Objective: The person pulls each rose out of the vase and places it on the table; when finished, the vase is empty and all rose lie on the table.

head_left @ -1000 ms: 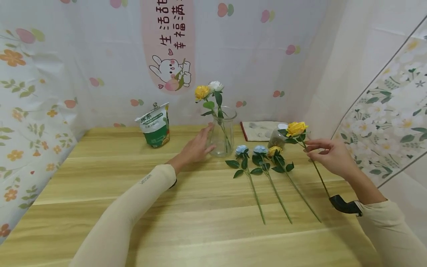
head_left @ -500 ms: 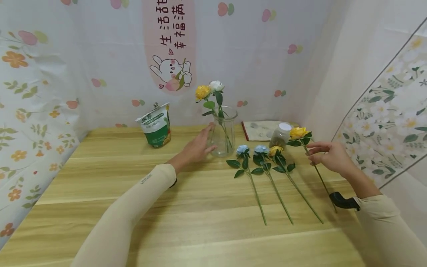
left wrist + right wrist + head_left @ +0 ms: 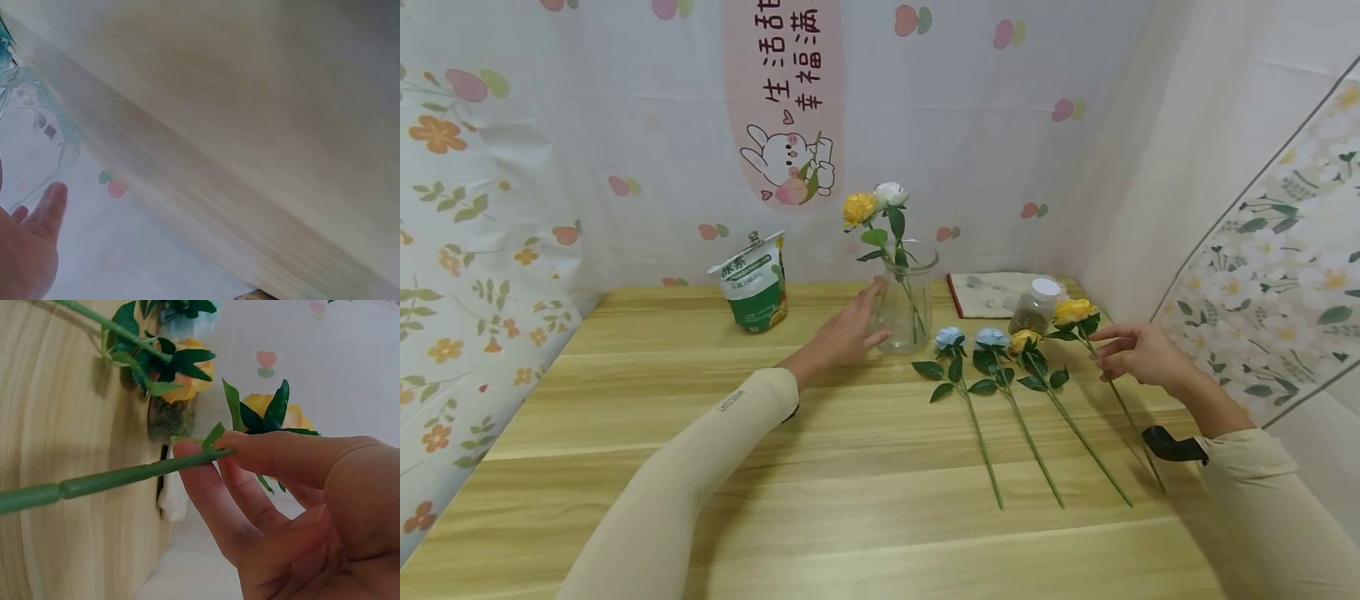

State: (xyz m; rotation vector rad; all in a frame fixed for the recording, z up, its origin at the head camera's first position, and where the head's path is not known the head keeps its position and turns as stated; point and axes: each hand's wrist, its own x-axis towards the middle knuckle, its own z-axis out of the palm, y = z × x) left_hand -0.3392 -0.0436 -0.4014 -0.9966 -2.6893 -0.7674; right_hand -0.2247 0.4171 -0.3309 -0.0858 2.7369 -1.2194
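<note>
My right hand (image 3: 1142,358) pinches the green stem of a yellow artificial rose (image 3: 1075,312), just under its leaves. The right wrist view shows the stem (image 3: 119,479) between thumb and fingertips. My left hand (image 3: 847,329) rests at the left side of a clear glass vase (image 3: 891,323), fingers extended and thumb toward the front. Upright in that vase stand a yellow rose (image 3: 859,209) and a white rose (image 3: 891,194). Left of the held rose lie two blue roses, one near (image 3: 950,337) and one farther right (image 3: 992,338), and another yellow rose (image 3: 1024,340).
A green and white pouch (image 3: 756,292) with a metal clip stands at the back left. At the back right, a small lidded jar (image 3: 1034,308) stands by a flat cloth pouch (image 3: 988,296). Patterned curtains (image 3: 1000,125) border the wooden table (image 3: 820,517).
My right hand has lowered the yellow rose toward the table, its bloom going down and slightly right, its stem end coming into view. The left hand stays at the vase.
</note>
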